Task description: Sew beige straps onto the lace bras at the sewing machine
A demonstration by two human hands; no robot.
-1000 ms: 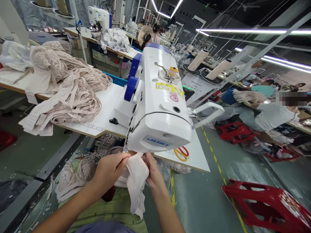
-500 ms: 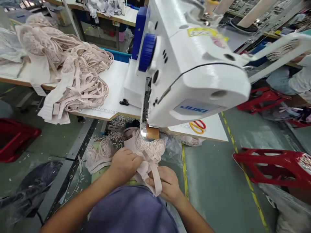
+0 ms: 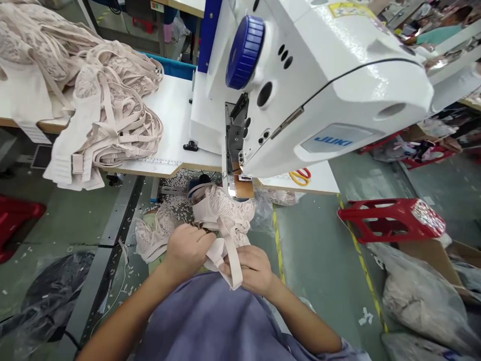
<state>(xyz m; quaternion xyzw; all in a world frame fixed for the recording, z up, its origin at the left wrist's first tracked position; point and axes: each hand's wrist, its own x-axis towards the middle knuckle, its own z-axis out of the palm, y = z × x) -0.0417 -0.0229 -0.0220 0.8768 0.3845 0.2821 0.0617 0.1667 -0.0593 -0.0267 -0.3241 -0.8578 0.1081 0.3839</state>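
Observation:
A pale beige lace bra (image 3: 223, 206) lies across my lap, under the front end of a white JUKI sewing machine (image 3: 330, 115). My left hand (image 3: 191, 248) is closed on the bra's band at its left side. Fingers of my right hand (image 3: 251, 268) pinch the band and its strap (image 3: 233, 255), which loops up between the two hands. Part of the gripped fabric is hidden behind the fingers. Another lace cup (image 3: 160, 231) rests to the left of my left hand.
A heap of beige bras (image 3: 112, 105) covers the left of the white table (image 3: 173, 108). Scissors with red and yellow handles (image 3: 299, 176) lie at the table's right. A red stool (image 3: 391, 218) and plastic bags (image 3: 417, 291) stand on the floor at right.
The view has shifted, bringing the machine larger into sight. Both hands keep hold of the bra's band, and the strap loop now stands more upright between them.

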